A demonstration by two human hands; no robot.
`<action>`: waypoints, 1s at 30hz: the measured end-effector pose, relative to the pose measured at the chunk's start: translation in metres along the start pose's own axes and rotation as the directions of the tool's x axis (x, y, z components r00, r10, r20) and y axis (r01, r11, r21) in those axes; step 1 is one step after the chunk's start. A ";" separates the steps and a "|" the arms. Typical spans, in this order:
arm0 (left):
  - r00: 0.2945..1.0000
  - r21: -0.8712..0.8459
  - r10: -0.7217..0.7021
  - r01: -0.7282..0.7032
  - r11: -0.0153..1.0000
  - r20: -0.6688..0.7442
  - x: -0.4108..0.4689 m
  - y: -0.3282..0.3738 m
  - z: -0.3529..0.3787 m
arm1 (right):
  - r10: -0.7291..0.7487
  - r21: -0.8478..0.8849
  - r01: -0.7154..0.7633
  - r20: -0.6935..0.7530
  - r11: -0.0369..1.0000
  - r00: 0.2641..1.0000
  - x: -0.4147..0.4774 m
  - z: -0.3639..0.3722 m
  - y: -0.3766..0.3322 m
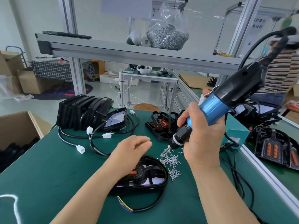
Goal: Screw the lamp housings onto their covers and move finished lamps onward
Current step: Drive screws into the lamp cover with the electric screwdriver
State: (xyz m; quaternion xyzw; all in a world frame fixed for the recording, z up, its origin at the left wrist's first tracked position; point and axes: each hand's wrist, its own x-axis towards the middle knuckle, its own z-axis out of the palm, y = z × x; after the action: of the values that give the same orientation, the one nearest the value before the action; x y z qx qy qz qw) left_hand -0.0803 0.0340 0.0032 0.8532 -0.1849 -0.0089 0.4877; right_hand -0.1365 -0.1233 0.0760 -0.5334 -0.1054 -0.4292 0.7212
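The right hand [200, 139] grips a blue electric screwdriver [215, 107], its bit tilted down-left into the loose screws [171, 162] just below the knuckles. The left hand [131, 151], blurred, hovers with relaxed, loosely curled fingers, holding nothing. The black lamp housing [150, 177] lies directly beneath its wrist.

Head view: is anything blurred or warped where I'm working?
Head view: the left hand over the lamp is motion-blurred; the right hand, screwdriver and loose screws are sharp; the wide-angle lens makes the frame posts lean outward; lighting is even.
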 end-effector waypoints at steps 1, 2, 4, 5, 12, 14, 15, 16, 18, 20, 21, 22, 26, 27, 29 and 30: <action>1.000 0.196 0.013 -0.010 0.981 -0.018 0.003 -0.005 -0.006 | 0.006 -0.022 -0.005 0.020 1.000 1.000 -0.002 0.000 0.002; 1.000 0.359 0.007 -0.012 0.933 0.015 0.005 -0.010 -0.008 | 0.011 -0.046 -0.009 0.045 0.999 0.999 -0.004 0.000 0.004; 0.987 0.584 -0.056 -0.044 0.811 0.152 0.008 -0.018 -0.006 | 0.029 -0.093 -0.020 0.095 0.995 0.995 -0.011 0.003 0.007; 0.974 0.635 -0.089 -0.065 0.770 0.207 0.009 -0.020 -0.001 | 0.044 -0.112 -0.031 0.117 0.993 0.992 -0.015 0.004 0.009; 0.979 0.661 -0.099 -0.047 0.749 0.181 0.001 -0.026 0.008 | 0.161 -0.213 -0.113 0.222 0.971 0.962 -0.037 0.003 0.019; 0.993 0.678 -0.042 -0.047 0.734 0.114 -0.003 -0.024 0.013 | 0.169 -0.208 -0.121 0.232 0.971 0.958 -0.041 0.003 0.021; 0.998 0.699 0.000 -0.048 0.714 0.069 -0.004 -0.023 0.015 | 0.171 -0.206 -0.123 0.237 0.971 0.956 -0.042 0.004 0.021; 0.999 0.721 0.039 -0.044 0.691 0.024 -0.004 -0.022 0.016 | 0.170 -0.203 -0.121 0.242 0.972 0.955 -0.043 0.004 0.022; 0.997 0.749 0.064 -0.006 0.662 -0.049 -0.003 -0.020 0.019 | 0.167 -0.202 -0.118 0.245 0.972 0.955 -0.043 0.004 0.022; 0.996 0.755 0.035 0.039 0.655 -0.082 0.000 -0.018 0.022 | 0.167 -0.206 -0.117 0.244 0.972 0.955 -0.044 0.005 0.023; 0.996 0.754 0.016 0.054 0.655 -0.085 0.002 -0.016 0.024 | 0.167 -0.208 -0.116 0.248 0.971 0.954 -0.045 0.005 0.024; 0.996 0.751 -0.002 0.066 0.656 -0.085 0.003 -0.016 0.025 | 0.171 -0.211 -0.118 0.254 0.970 0.952 -0.045 0.004 0.025; 0.996 0.749 -0.038 0.090 0.656 -0.087 0.005 -0.015 0.025 | 0.205 -0.238 -0.142 0.262 0.961 0.943 -0.050 0.001 0.034; 0.996 0.750 -0.040 0.090 0.656 -0.085 0.005 -0.015 0.025 | 0.213 -0.243 -0.151 0.256 0.958 0.943 -0.051 0.000 0.036; 0.996 0.751 -0.039 0.088 0.654 -0.082 0.005 -0.015 0.025 | 0.224 -0.235 -0.166 0.249 0.958 0.942 -0.054 -0.001 0.039; 0.996 0.752 -0.036 0.086 0.653 -0.083 0.005 -0.015 0.025 | 0.225 -0.229 -0.168 0.251 0.959 0.941 -0.054 -0.001 0.039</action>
State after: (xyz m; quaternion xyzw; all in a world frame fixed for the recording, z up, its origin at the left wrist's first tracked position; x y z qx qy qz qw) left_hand -0.0762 0.0186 -0.0218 0.9842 -0.1282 0.0779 0.0942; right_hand -0.1408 -0.0940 0.0159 -0.6668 -0.1055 -0.2852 0.6804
